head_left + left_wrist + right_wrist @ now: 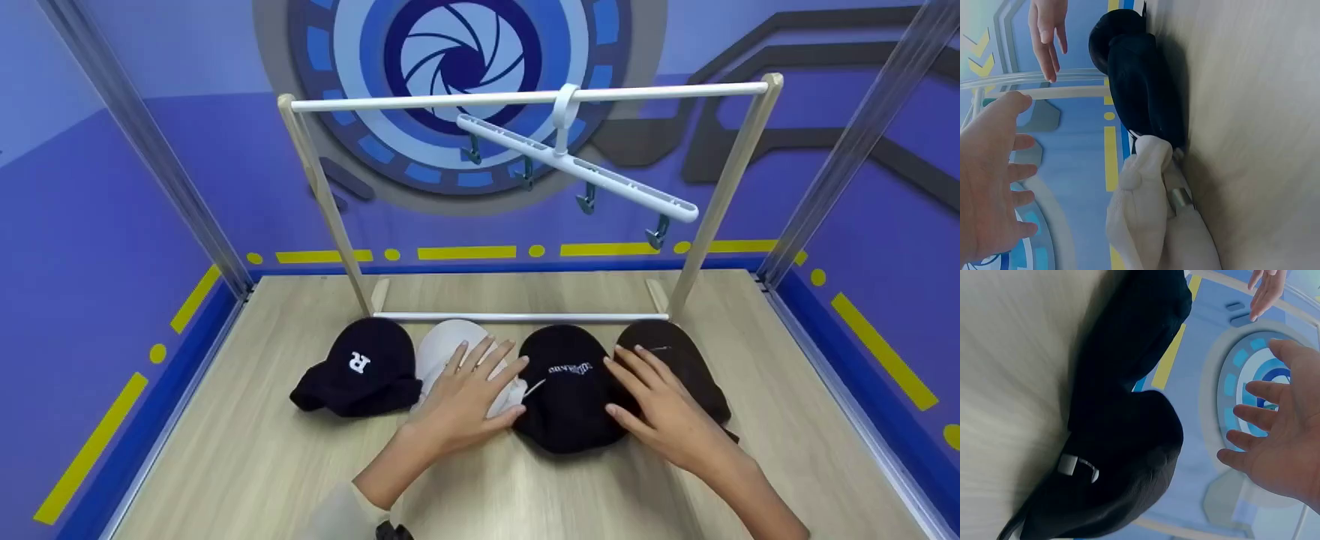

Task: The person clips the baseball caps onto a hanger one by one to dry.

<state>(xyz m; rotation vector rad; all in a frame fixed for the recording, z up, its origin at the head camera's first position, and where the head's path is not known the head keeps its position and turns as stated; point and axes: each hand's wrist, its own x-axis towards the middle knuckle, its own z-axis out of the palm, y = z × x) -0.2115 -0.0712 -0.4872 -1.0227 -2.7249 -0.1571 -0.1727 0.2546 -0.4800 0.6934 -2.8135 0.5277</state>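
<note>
The step in hand looked like a reach with no grip made: the left hand (pixel 466 396), fingers spread and holding nothing, hovered over the off-white cap (pixel 441 351), while the right hand (pixel 671 416), likewise spread and empty, hung above the dark brown cap (pixel 675 358), near the black cap (pixel 559 416). All three lay on the bench (pixel 240 427); gripping one would have called for lowering a hand and curling its fingers round the cloth
</note>
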